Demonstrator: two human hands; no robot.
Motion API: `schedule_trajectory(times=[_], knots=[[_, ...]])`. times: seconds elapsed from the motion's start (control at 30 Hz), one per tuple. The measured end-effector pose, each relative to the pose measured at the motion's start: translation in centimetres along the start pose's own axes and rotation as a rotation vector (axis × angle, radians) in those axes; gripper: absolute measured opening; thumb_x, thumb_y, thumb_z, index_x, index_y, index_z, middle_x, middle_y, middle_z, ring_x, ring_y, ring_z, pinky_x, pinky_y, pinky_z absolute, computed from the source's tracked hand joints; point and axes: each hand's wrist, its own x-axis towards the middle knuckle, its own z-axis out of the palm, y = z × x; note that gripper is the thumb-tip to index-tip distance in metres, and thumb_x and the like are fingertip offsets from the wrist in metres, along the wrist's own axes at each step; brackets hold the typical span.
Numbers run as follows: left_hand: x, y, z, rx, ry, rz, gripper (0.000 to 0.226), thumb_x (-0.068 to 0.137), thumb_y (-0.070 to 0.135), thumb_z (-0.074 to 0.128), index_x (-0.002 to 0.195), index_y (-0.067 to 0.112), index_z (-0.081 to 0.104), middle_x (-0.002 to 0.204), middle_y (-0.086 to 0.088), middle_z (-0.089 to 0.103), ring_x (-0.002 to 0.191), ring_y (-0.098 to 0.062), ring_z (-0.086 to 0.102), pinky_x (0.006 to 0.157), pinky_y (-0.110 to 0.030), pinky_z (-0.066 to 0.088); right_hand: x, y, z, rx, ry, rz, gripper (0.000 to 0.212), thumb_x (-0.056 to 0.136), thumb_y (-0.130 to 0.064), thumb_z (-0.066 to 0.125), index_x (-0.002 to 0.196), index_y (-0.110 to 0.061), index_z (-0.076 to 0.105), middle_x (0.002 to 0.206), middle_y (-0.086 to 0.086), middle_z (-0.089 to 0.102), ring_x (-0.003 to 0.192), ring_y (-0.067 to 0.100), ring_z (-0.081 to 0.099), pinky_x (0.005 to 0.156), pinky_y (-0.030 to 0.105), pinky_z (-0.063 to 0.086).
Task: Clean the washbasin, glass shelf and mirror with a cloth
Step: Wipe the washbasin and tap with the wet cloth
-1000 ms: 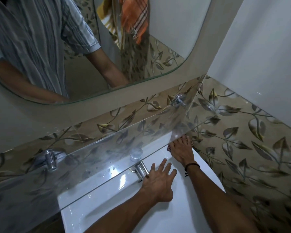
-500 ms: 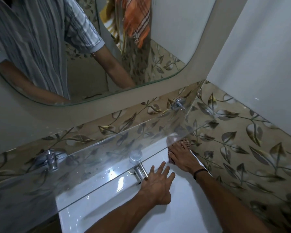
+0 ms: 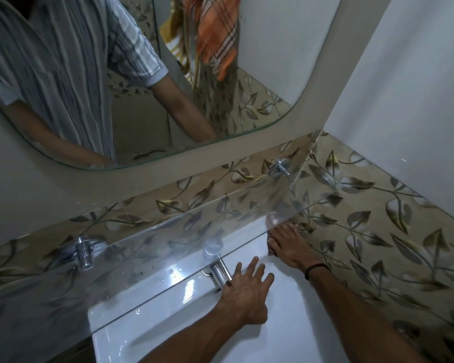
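Cloth: back right corner of basin, mostly hidden under right hand.
Right hand: fingers flat, pressing cloth below shelf edge.
Left hand: fingers spread, flat on basin beside tap.

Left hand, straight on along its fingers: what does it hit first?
The left hand would probably meet the cloth under the right hand at the washbasin's back right corner. The tap lies left of that line. Depth beneath the glass shelf is unclear.
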Motion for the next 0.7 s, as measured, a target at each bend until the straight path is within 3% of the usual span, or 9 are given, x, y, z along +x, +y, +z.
schedule_trajectory(times=[0.13,0.27,0.33,0.47,0.6,0.7], knots=[[0.0,-0.1,0.1,0.026,0.006,0.008,0.078,0.088,0.031,0.055,0.157,0.016,0.020,0.168,-0.016,0.011,0.156,-0.033,-0.004,0.123,-0.058,0.004,1.4,-2.1,0.5,0.022,-0.021,0.102,0.064,0.098,-0.039,0.015,0.134,-0.004,0.054,0.146,0.016,0.050,0.139,0.032,0.032,0.119,0.051,0.013],[-0.1,-0.1,0.0,0.016,0.008,0.007,0.079,0.089,0.030,0.054,0.158,0.016,0.019,0.168,-0.016,0.009,0.156,-0.033,-0.005,0.123,-0.057,0.002,-0.3,-1.1,0.5,-0.031,0.053,-0.025,0.058,0.102,-0.037,0.025,0.151,-0.009,0.037,0.160,0.008,0.034,0.148,0.023,0.026,0.117,0.040,0.013],[-0.1,0.0,0.0,0.004,0.001,0.000,0.078,0.089,0.030,0.054,0.157,0.016,0.019,0.168,-0.016,0.010,0.156,-0.033,-0.006,0.123,-0.057,0.001,-0.1,-0.4,0.3,-0.048,0.021,-0.013,0.061,0.100,-0.039,0.020,0.147,-0.008,0.044,0.155,0.012,0.041,0.143,0.029,0.035,0.118,0.044,0.011],[0.0,-0.1,-0.1,0.008,-0.013,-0.009,0.079,0.090,0.031,0.054,0.158,0.016,0.018,0.168,-0.016,0.009,0.156,-0.033,-0.006,0.124,-0.058,0.001,2.2,-0.9,0.2,-0.013,-0.076,0.139,0.081,0.087,-0.044,-0.001,0.139,-0.008,0.050,0.150,0.018,0.044,0.144,0.035,0.029,0.122,0.051,0.008],[-0.2,0.0,0.0,0.019,0.014,0.001,0.080,0.089,0.031,0.055,0.158,0.017,0.017,0.166,-0.016,0.014,0.156,-0.034,-0.003,0.124,-0.056,0.003,1.2,-1.4,-1.0,0.073,-0.041,0.166,0.096,0.079,-0.051,-0.009,0.151,-0.008,0.036,0.163,0.012,0.026,0.151,0.029,0.017,0.123,0.045,0.005],[-0.2,0.0,-0.3,0.007,0.021,0.009,0.079,0.090,0.032,0.055,0.158,0.017,0.018,0.164,-0.017,0.021,0.156,-0.034,0.000,0.125,-0.054,0.001,-0.2,-1.9,-1.5,0.112,-0.006,0.205,0.097,0.076,-0.055,-0.014,0.160,-0.014,0.013,0.168,0.006,0.007,0.155,0.023,0.002,0.122,0.040,-0.002]])
